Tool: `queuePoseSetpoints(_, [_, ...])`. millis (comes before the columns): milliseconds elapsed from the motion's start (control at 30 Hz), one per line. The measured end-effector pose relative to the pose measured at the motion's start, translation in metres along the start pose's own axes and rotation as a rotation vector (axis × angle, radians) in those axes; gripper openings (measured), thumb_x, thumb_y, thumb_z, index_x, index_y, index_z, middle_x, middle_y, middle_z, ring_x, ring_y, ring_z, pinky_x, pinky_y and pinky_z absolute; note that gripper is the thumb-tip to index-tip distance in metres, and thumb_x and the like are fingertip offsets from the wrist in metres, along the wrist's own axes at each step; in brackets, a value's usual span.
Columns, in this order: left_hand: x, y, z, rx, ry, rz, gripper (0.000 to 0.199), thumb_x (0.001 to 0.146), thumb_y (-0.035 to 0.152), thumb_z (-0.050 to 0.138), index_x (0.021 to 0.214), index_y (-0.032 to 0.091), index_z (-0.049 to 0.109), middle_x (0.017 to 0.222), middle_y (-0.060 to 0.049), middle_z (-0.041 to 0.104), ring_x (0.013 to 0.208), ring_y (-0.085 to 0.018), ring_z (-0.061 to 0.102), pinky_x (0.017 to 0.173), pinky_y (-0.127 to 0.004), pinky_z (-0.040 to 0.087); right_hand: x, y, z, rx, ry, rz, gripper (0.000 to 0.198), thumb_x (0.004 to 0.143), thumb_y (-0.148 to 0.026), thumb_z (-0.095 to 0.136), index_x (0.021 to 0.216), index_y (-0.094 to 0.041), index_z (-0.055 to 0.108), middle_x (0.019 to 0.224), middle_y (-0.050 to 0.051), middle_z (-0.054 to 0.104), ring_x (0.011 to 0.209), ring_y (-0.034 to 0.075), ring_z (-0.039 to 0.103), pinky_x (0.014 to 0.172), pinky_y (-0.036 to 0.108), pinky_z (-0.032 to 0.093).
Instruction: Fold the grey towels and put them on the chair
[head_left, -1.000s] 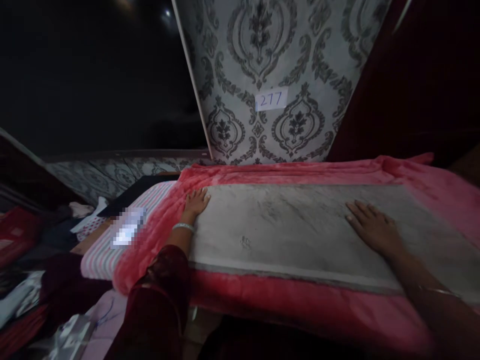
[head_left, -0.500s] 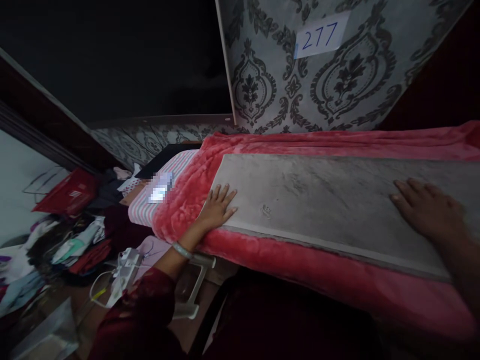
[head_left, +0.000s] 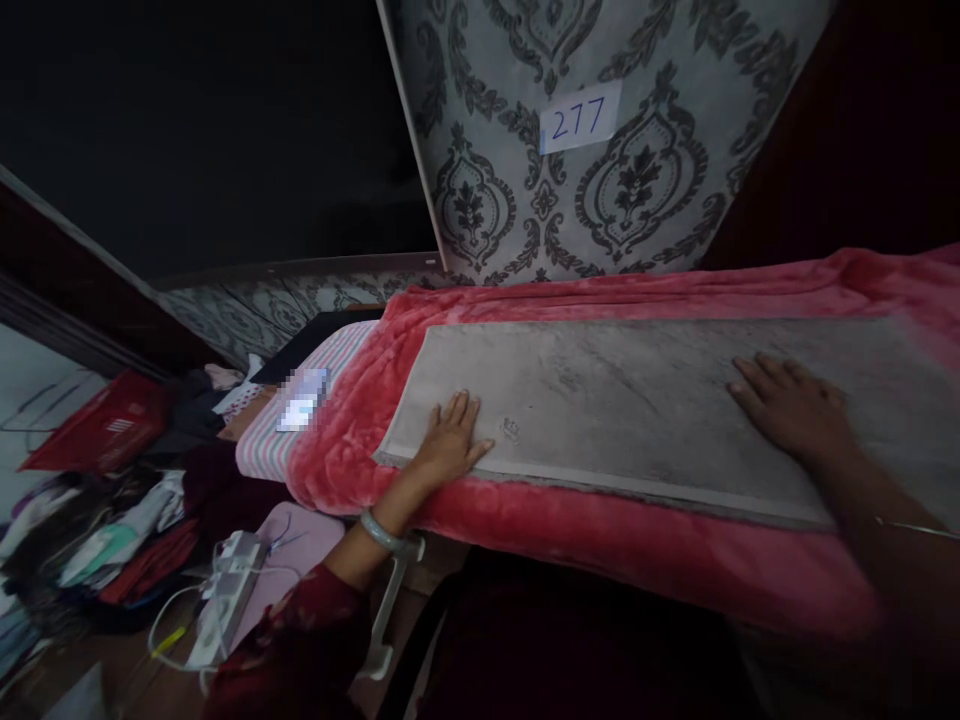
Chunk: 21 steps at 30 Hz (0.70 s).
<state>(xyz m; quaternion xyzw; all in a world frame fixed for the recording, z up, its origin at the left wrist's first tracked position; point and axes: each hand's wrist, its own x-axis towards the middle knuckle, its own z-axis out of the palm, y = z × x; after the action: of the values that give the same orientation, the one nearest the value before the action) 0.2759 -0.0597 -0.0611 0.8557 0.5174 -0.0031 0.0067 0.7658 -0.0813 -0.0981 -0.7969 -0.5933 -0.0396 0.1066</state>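
A long grey cloth panel [head_left: 600,420] lies flat over a red plush blanket [head_left: 540,525]. My left hand [head_left: 452,437] rests on the panel near its left end, palm down with the fingers spread. Farther right, my right hand [head_left: 791,405] lies flat on the same panel, fingers stretched out. Neither hand grips anything. Dark creases and a small mark show on the grey surface between the hands. At the right, my forearm hides part of the panel's near edge.
Left of the blanket, a blurred-out phone-like thing [head_left: 304,400] lies on striped cloth [head_left: 262,447]. Lower left are a white power strip [head_left: 234,590], piled clothes [head_left: 127,560] and a red basket [head_left: 105,425]. Behind stand a dark screen [head_left: 225,130] and a patterned wall [head_left: 480,200].
The view has turned rightward, so the scene sits farther left. My left hand has shifted a little right along the panel, away from its left edge. Both hands stay flat.
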Motion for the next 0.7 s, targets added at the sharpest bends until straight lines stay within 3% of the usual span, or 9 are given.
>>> queuePoseSetpoints(67, [-0.008, 0.006, 0.008, 0.008, 0.023, -0.057, 0.073, 0.098, 0.055, 0.041, 0.158, 0.015, 0.028, 0.166, -0.019, 0.02, 0.155, -0.032, 0.016, 0.123, -0.057, 0.018, 0.0, 0.001, 0.0, 0.0, 0.005, -0.009, 0.076, 0.097, -0.058, 0.009, 0.151, -0.017, 0.044, 0.159, 0.014, 0.038, 0.143, 0.035, 0.034, 0.112, 0.059, 0.032])
queuePoseSetpoints(167, [-0.036, -0.004, 0.017, -0.002, 0.125, -0.144, 0.068, 0.097, 0.052, 0.045, 0.154, 0.015, 0.037, 0.164, -0.02, 0.029, 0.153, -0.034, 0.022, 0.123, -0.056, 0.021, 0.002, 0.006, 0.005, 0.007, 0.023, -0.022, 0.078, 0.096, -0.058, 0.008, 0.149, -0.017, 0.046, 0.157, 0.014, 0.04, 0.142, 0.036, 0.035, 0.111, 0.059, 0.033])
queuePoseSetpoints(267, [-0.07, -0.028, 0.017, -0.11, 0.28, -0.213, 0.053, 0.096, 0.043, 0.049, 0.143, 0.017, 0.052, 0.153, -0.017, 0.047, 0.143, -0.03, 0.044, 0.118, -0.048, 0.037, 0.006, 0.013, 0.014, 0.026, 0.04, -0.022, 0.08, 0.092, -0.061, 0.008, 0.147, -0.018, 0.048, 0.157, 0.014, 0.042, 0.141, 0.037, 0.036, 0.11, 0.061, 0.034])
queuePoseSetpoints(367, [-0.087, -0.047, 0.011, -0.236, 0.472, -0.285, 0.03, 0.095, 0.031, 0.048, 0.115, 0.019, 0.067, 0.126, -0.014, 0.065, 0.117, -0.025, 0.063, 0.104, -0.042, 0.051, 0.01, 0.019, 0.022, 0.041, 0.048, -0.011, 0.081, 0.09, -0.063, 0.009, 0.148, -0.02, 0.048, 0.157, 0.013, 0.041, 0.14, 0.038, 0.038, 0.109, 0.063, 0.034])
queuePoseSetpoints(500, [-0.074, -0.048, 0.005, -0.328, 0.581, -0.271, 0.017, 0.092, 0.023, 0.05, 0.093, 0.02, 0.066, 0.095, -0.008, 0.066, 0.094, -0.021, 0.064, 0.088, -0.038, 0.055, 0.011, 0.022, 0.026, 0.053, 0.058, -0.015, 0.081, 0.089, -0.063, 0.011, 0.148, -0.021, 0.048, 0.156, 0.014, 0.043, 0.139, 0.039, 0.039, 0.109, 0.062, 0.034])
queuePoseSetpoints(700, [-0.03, -0.03, 0.005, -0.289, 0.434, -0.232, 0.015, 0.09, 0.017, 0.055, 0.099, 0.018, 0.067, 0.098, -0.008, 0.066, 0.096, -0.021, 0.064, 0.09, -0.034, 0.053, 0.008, 0.018, 0.023, 0.027, 0.065, -0.035, 0.084, 0.09, -0.064, 0.007, 0.147, -0.019, 0.048, 0.156, 0.015, 0.043, 0.139, 0.039, 0.039, 0.109, 0.062, 0.034])
